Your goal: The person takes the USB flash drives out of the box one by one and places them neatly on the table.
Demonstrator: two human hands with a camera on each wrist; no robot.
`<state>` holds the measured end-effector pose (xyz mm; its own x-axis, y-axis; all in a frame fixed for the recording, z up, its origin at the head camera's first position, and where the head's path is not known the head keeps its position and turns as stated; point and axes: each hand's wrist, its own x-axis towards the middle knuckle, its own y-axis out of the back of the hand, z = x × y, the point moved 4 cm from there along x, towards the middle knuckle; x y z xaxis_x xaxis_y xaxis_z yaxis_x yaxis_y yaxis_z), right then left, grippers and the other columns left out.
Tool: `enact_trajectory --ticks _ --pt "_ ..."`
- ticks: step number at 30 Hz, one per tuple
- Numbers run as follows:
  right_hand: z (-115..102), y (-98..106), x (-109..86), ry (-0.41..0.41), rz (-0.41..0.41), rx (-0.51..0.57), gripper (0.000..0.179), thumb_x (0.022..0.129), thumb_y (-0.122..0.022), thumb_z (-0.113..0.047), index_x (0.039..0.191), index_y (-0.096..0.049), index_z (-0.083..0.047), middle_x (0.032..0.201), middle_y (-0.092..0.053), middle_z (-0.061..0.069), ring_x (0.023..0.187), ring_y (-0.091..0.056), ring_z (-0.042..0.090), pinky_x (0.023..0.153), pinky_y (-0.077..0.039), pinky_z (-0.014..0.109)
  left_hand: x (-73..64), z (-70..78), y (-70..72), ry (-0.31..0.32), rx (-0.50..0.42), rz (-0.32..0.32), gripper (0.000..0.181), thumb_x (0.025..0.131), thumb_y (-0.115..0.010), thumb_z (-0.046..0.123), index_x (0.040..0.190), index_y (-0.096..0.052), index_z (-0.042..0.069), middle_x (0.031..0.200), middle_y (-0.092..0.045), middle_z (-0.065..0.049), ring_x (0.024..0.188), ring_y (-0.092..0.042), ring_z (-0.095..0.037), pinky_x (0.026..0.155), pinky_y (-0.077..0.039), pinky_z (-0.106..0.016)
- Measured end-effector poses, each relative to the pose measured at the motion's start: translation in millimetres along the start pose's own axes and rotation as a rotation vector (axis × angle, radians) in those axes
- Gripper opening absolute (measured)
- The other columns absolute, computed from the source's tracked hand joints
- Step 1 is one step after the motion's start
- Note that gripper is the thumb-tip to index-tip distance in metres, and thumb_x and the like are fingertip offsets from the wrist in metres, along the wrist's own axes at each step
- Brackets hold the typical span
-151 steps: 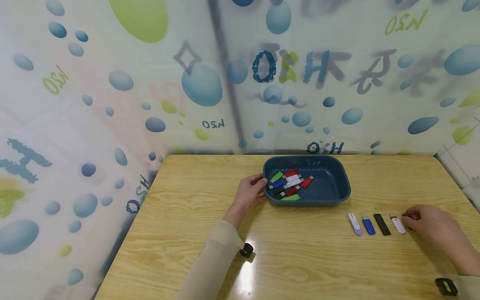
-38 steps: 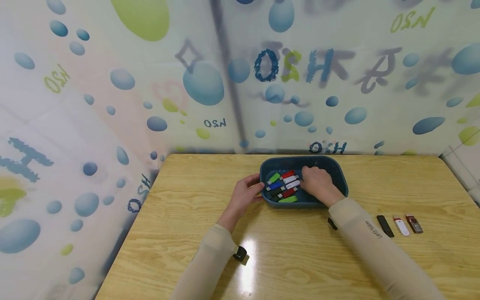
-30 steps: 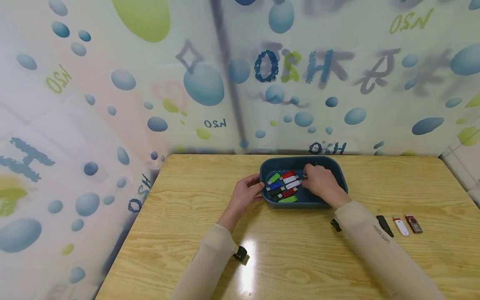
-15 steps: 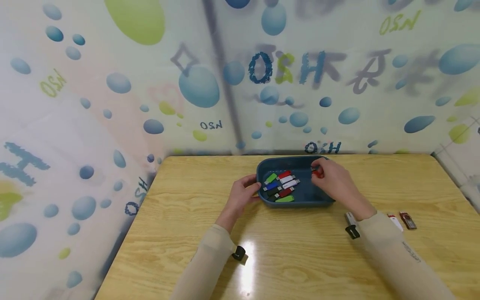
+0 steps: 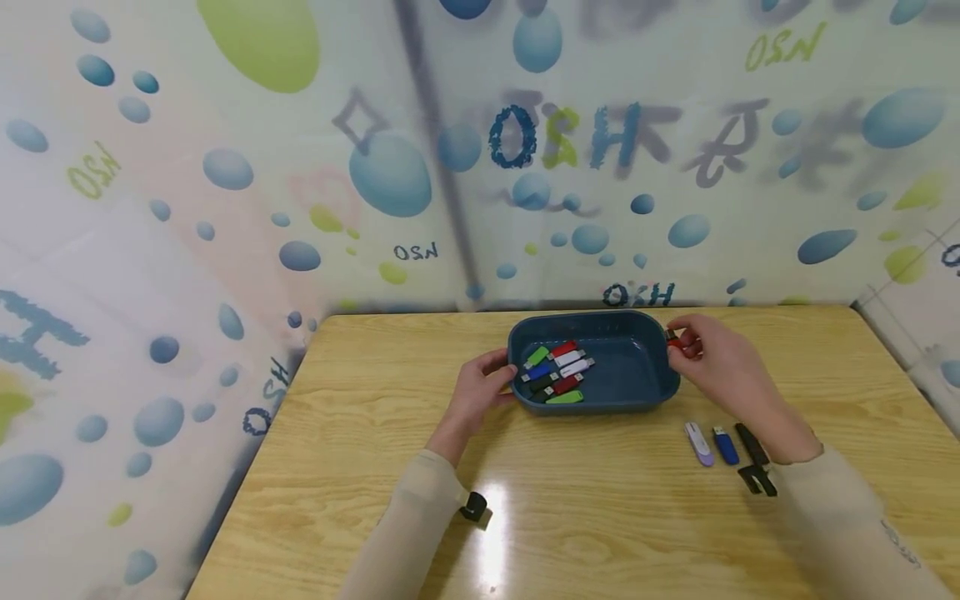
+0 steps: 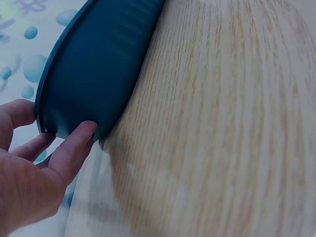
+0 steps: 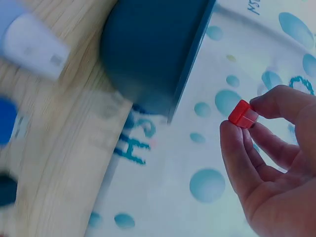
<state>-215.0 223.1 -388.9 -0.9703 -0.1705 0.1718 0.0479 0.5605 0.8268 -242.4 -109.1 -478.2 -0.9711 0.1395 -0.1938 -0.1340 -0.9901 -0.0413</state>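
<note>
While a dotted wall (image 5: 390, 175) backs the table (image 5: 585, 500), the left hand (image 5: 477, 385) grips the bin (image 5: 592, 408), and the right hand (image 5: 720, 362) pinches a red stick (image 7: 242, 114) beside it, a black stick (image 5: 750, 442) lying near that wrist.

Left hand (image 5: 474, 390) gripping, right hand (image 5: 722, 362) pinching.
The left arm (image 5: 448, 442), in a beige sleeve (image 5: 405, 525), reaches forward from the bottom of the head view; the left hand's thumb and fingers stand apart in a grip. The right arm (image 5: 797, 437), likewise sleeved, angles inward from the lower right, hand raised, thumb and curled fingertips close together.
</note>
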Motion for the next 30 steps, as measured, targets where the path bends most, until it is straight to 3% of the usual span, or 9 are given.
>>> enact_trajectory --ticks 12,21,30 --pt "41.1 24.1 -31.2 -0.027 0.059 -0.047 0.035 0.094 -0.069 -0.011 0.123 -0.061 0.007 0.094 -0.067 0.013 0.081 -0.065 0.029 0.062 -0.050 0.034 0.3 -0.9 1.2 -0.001 -0.018 -0.005 0.044 0.102 -0.060 0.006 0.145 -0.054 -0.004 0.141 -0.055 -0.026 0.121 -0.060 -0.037 0.089 -0.061 -0.047" --pt "91.6 36.3 -44.0 -0.109 0.020 -0.080 0.039 0.097 -0.068 -0.015 0.126 -0.057 0.009 0.097 -0.068 0.020 0.083 -0.066 0.036 0.059 -0.048 0.032 0.4 -0.9 0.3 -0.001 -0.011 0.001 0.044 0.102 -0.060 0.006 0.144 -0.054 -0.005 0.140 -0.056 -0.026 0.121 -0.060 -0.038 0.089 -0.061 -0.048" --pt "121.1 40.2 -47.2 -0.166 -0.033 -0.112 0.041 0.098 -0.066 -0.018 0.126 -0.055 0.010 0.099 -0.068 0.025 0.075 -0.064 0.030 0.056 -0.047 0.033 -0.1 0.0 0.6 0.011 0.004 0.006 0.044 0.102 -0.061 0.007 0.144 -0.055 -0.003 0.140 -0.057 -0.024 0.122 -0.060 -0.037 0.090 -0.061 -0.047"
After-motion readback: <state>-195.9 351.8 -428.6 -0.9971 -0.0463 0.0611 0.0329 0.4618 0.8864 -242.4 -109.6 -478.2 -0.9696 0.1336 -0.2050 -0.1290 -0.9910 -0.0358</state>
